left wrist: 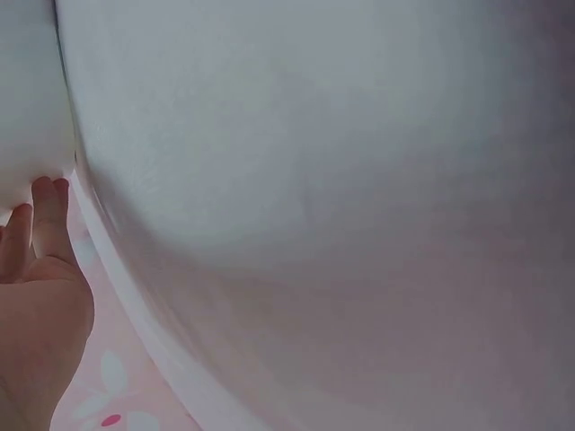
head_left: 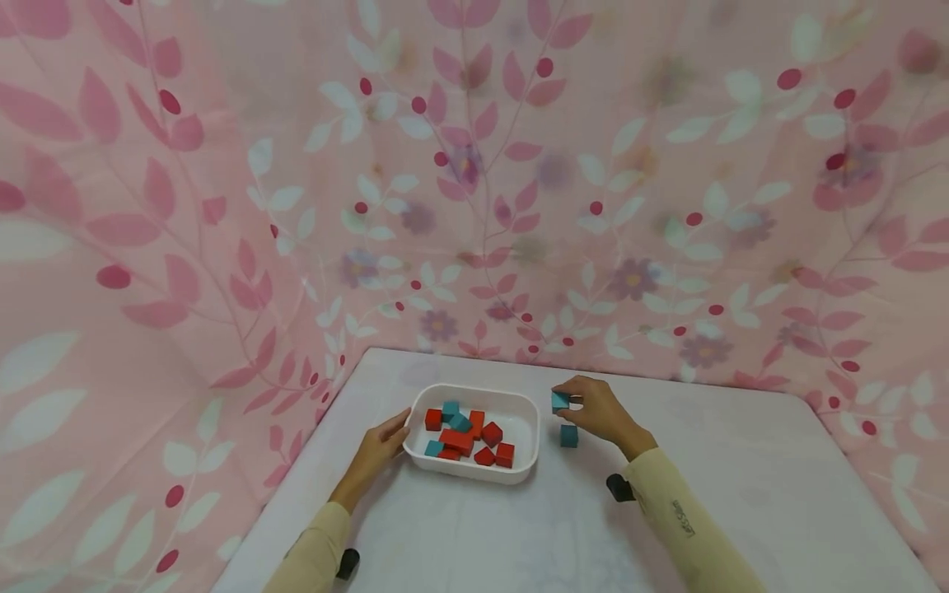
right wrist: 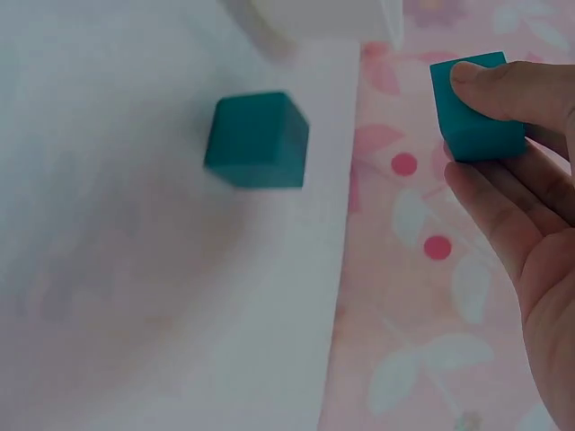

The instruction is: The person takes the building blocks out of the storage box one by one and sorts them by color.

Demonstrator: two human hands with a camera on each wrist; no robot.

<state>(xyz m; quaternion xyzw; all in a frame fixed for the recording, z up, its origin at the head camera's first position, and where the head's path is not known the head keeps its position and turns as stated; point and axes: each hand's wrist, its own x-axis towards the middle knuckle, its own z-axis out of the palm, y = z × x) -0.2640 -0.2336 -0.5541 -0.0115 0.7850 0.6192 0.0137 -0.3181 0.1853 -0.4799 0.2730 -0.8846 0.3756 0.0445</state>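
Observation:
A teal block (right wrist: 481,117) is pinched between the thumb and fingers of my right hand (head_left: 599,410), raised to the right of a white tray (head_left: 474,474). Below that hand a second teal block (head_left: 568,436) sits on the table, also seen in the right wrist view. My left hand (head_left: 378,451) rests against the tray's left end, its fairly straight fingers (left wrist: 52,220) touching the outer wall. Red blocks (head_left: 505,455) and teal blocks (head_left: 450,410) lie loosely inside the tray, mostly toward its left and middle.
The table (head_left: 511,535) has a white cover. Pink floral cloth (head_left: 482,206) hangs close behind its far edge and along the left side. Dark objects (head_left: 619,487) show at both wrists.

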